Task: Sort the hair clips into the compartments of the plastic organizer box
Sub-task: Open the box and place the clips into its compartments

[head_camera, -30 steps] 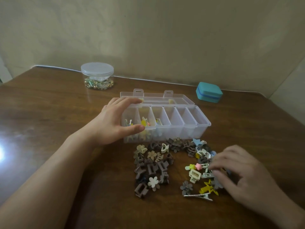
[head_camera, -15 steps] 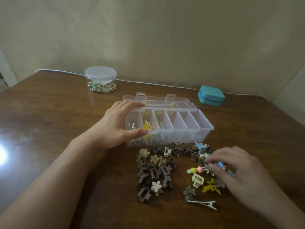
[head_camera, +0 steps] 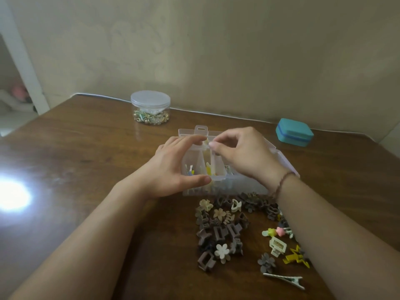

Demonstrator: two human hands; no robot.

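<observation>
The clear plastic organizer box (head_camera: 229, 189) stands open in the middle of the wooden table, with a few coloured clips in its left compartments. My left hand (head_camera: 173, 167) grips the box's left end, thumb on the front wall. My right hand (head_camera: 242, 154) hovers over the left-middle compartments with thumb and fingers pinched together; a small pale clip (head_camera: 207, 141) peeks out at the fingertips, mostly hidden. A pile of brown and beige hair clips (head_camera: 218, 232) lies in front of the box. Coloured clips (head_camera: 278, 244) lie to its right, partly under my right forearm.
A round clear lidded jar (head_camera: 150, 107) with trinkets stands at the back left. A teal case (head_camera: 294, 132) sits at the back right near the wall. A long silver clip (head_camera: 283, 280) lies nearest me. Bright glare (head_camera: 13, 194) marks the table's left side.
My right hand has risen from the coloured clips at the right and moved left and back over the box, fingers pinched. My left hand has stayed on the box.
</observation>
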